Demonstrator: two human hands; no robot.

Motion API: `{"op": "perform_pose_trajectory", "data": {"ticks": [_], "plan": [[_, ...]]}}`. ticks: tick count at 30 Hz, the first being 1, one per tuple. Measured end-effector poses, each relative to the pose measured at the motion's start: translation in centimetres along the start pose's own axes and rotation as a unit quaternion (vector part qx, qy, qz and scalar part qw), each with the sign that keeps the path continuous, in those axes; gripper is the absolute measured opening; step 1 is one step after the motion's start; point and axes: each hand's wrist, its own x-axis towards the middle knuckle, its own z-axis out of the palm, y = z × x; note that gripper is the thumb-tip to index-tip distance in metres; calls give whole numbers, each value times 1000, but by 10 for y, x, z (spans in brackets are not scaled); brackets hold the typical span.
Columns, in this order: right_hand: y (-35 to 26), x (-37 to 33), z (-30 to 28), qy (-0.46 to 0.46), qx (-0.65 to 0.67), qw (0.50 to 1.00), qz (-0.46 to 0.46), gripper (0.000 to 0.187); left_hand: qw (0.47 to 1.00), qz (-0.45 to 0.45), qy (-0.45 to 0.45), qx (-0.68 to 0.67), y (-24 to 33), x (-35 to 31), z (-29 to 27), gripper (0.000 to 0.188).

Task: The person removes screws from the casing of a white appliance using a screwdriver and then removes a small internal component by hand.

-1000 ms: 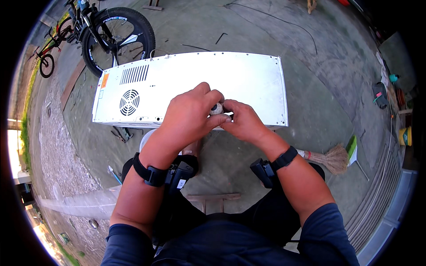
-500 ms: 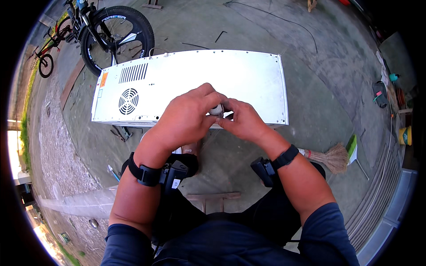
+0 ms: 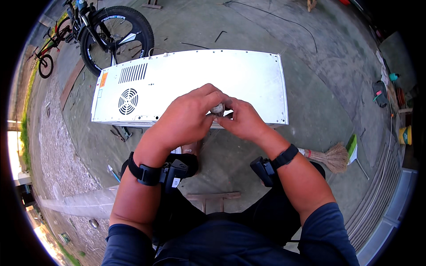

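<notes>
Both hands meet over the near edge of a long white metal cabinet (image 3: 199,75) with slotted and round vents. My left hand (image 3: 191,111) is closed, thumb and fingers curled round a small greyish rounded piece (image 3: 218,109). From the other side my right hand (image 3: 243,116) pinches the same piece with thumb and forefinger. Fingers cover most of it, so its kind cannot be made out. Black straps with small dark devices sit round both wrists.
A bicycle wheel (image 3: 117,40) stands beyond the cabinet's far left corner. Pliers-like tools (image 3: 122,133) lie on the floor by its near left side. At the right are a straw broom (image 3: 330,158), a green dustpan (image 3: 352,149) and a yellow bucket (image 3: 404,135). A wooden stool (image 3: 214,196) stands between my legs.
The small greyish piece has turned slightly between my fingers, showing a darker side. Both hands stay in nearly the same place.
</notes>
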Motion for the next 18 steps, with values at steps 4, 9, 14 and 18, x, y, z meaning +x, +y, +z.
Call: {"op": "perform_pose_trajectory", "data": {"ticks": [4, 9, 14, 18], "plan": [[4, -1, 4, 15, -1, 1000, -13, 35, 992, -115, -14, 47, 11, 0, -5, 36], [2, -1, 0, -1, -8, 1000, -11, 38, 999, -42, -14, -4, 3, -1, -4, 35], [4, 0, 3, 2, 9, 1000, -25, 40, 998, -64, -19, 6, 5, -1, -2, 33], [6, -1, 4, 9, 8, 1000, -20, 40, 989, -120, -20, 81, 12, 1, -1, 32]]}}
